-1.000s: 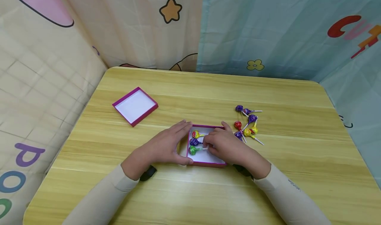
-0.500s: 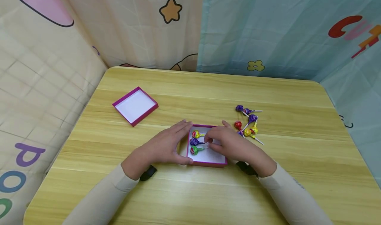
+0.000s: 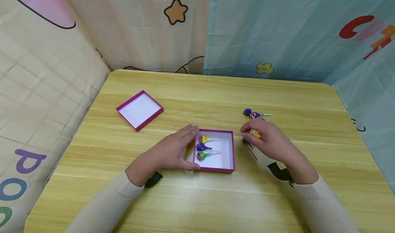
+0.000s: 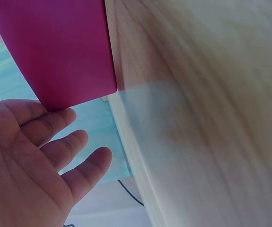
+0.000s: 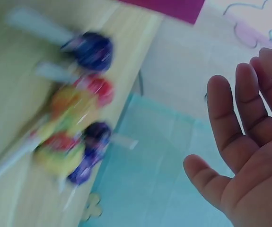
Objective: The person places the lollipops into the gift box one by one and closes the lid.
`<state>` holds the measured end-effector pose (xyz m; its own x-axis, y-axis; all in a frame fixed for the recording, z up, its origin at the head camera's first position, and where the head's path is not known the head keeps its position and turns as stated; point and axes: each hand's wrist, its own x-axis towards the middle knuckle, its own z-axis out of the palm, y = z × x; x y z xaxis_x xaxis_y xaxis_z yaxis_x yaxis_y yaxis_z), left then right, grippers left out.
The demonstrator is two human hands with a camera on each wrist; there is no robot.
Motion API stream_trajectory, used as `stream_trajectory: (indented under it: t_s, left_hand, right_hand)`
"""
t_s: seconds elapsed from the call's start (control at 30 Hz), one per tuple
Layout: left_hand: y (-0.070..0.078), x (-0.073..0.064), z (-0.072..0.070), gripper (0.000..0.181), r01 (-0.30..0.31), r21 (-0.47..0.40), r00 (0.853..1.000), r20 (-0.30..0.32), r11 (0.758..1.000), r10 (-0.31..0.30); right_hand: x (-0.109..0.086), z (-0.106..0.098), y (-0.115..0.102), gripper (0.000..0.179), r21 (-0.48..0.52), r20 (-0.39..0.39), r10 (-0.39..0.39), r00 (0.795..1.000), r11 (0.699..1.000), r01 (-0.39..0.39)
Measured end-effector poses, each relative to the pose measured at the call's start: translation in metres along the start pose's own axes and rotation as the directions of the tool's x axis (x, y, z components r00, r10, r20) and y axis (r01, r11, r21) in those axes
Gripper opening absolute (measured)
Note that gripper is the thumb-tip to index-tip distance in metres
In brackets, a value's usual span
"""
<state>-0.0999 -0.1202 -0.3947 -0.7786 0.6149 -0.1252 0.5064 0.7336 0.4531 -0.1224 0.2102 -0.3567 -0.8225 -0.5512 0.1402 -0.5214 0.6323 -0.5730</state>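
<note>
My left hand (image 3: 172, 149) spans the left side of a magenta box (image 3: 233, 154). Its thumb lies at the near corner and its fingertips at the far corner, holding the box. On the white floor inside lie a yellow lollipop (image 3: 203, 139), a purple lollipop (image 3: 202, 147) and a green lollipop (image 3: 201, 156), sticks to the right. My right hand (image 3: 271, 140) hovers over the loose lollipops (image 5: 60, 156) right of the box, holding nothing; its fingers are loosely bent in the right wrist view. It hides part of the pile in the head view.
A magenta lid (image 3: 140, 110) lies inside up at the back left of the wooden table (image 3: 197, 205). Purple lollipops (image 3: 248, 112) lie beyond my right hand. Printed curtains (image 3: 265, 31) hang behind the table.
My right hand has let go of the green lollipop in the box and moved right, over the loose lollipops. The left hand stays at the box.
</note>
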Motion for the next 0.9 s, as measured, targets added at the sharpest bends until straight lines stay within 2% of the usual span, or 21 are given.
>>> stream_trajectory:
  t_s: [0.23, 0.53, 0.77, 0.9]
  left_hand:
    - [0.001, 0.001, 0.001, 0.118, -0.003, 0.004, 1.0, -0.003, 1.0, 0.003]
    - [0.002, 0.001, 0.001, 0.117, 0.005, 0.002, 1.0, 0.007, 1.0, -0.005]
    - [0.003, 0.002, 0.0, 0.117, 0.001, -0.003, 1.0, 0.005, 1.0, -0.001]
    - [0.002, 0.001, 0.0, 0.117, 0.005, -0.005, 1.0, 0.006, 1.0, -0.005]
  right_hand:
    - [-0.026, -0.015, 0.024, 0.007, -0.025, 0.004, 0.169, 0.986, 0.985, -0.169]
    - [-0.044, -0.017, 0.053, 0.007, -0.067, 0.035, 0.301, 0.953, 0.952, -0.299]
    - [-0.047, -0.013, 0.068, 0.008, -0.08, 0.118, 0.344, 0.932, 0.938, -0.336]
    - [-0.043, -0.007, 0.073, 0.006, -0.09, 0.148, 0.314, 0.938, 0.949, -0.303]
